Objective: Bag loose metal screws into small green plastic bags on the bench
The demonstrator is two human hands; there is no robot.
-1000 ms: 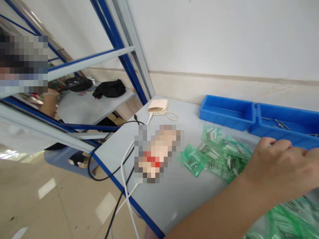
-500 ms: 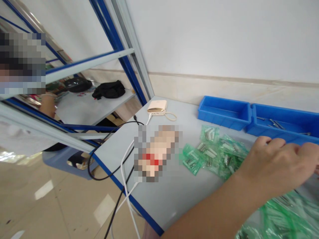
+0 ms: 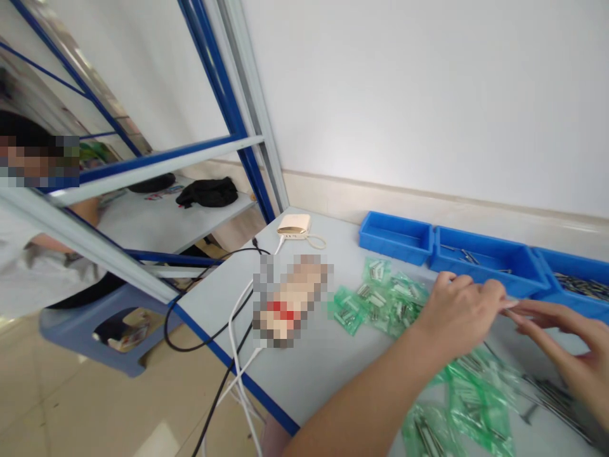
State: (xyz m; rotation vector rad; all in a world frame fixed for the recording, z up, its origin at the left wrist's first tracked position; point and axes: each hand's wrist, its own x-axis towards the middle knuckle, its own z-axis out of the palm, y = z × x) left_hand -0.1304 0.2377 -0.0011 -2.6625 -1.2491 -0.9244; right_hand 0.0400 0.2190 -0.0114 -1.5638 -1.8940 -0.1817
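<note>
My left hand (image 3: 457, 311) reaches forward, knuckles up, curled fingertips hidden; I can't tell its grip. My right hand (image 3: 573, 336), cut off at the view's edge, meets it, thumb and forefinger narrowly pinching a pale sliver (image 3: 510, 304) too small to identify. Green bags (image 3: 476, 403) lie either side of my left hand, near blue bins (image 3: 394, 247).

Blue parts bins (image 3: 394, 249) and bagged metal pieces (image 3: 349, 312) on a bench (image 3: 323, 371) mark a workshop.

Head view, angled down (wall (image 3: 428, 95) ahead), close above tabletop (image 3: 328, 374)
</note>
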